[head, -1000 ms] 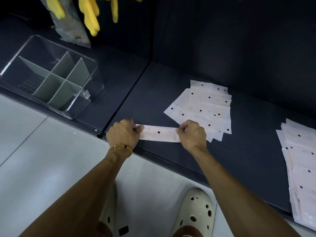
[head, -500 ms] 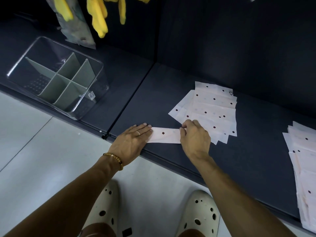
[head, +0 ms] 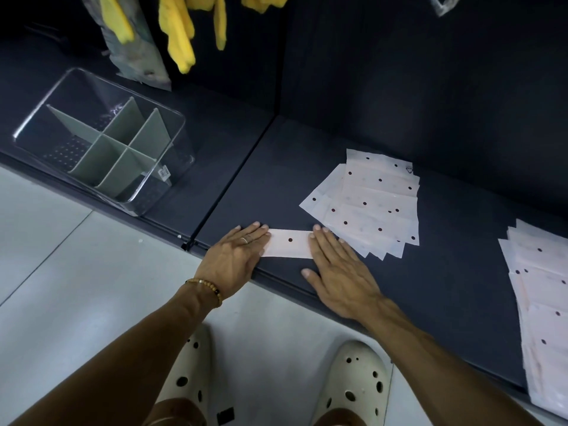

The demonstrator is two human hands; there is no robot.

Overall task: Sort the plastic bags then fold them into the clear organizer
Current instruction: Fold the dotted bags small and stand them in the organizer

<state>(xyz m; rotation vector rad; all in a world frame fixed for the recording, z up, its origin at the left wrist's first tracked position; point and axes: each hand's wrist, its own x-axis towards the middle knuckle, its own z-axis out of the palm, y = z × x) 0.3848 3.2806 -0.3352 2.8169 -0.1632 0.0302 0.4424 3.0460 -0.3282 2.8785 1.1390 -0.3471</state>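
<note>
Setting: apparent retail shop aisle. Evidence: dark display shelving (head: 307,167) with matching dark back panel; packaged yellow rubber gloves (head: 178,35) hanging above the shelf; clear organizer (head: 166,176) bearing a barcode price sticker (head: 163,173); pale tiled floor (head: 61,272) below.

The organizer (head: 101,139) has clear, glossy plastic walls that catch reflections; its dividers (head: 123,149) are opaque grey-green plastic with a matt finish. The shelf (head: 307,142) is dark, matt and smooth. The folded bag (head: 289,248) is thin, pale, semi-opaque plastic film, smooth, with dark printed dots. The fanned pile of bags (head: 368,204) shows the same film, with creases. The gloves (head: 178,35) are yellow, rubbery-looking. The shoes (head: 353,385) are cream moulded plastic, perforated. The bracelet (head: 206,287) consists of polished beads.
</note>
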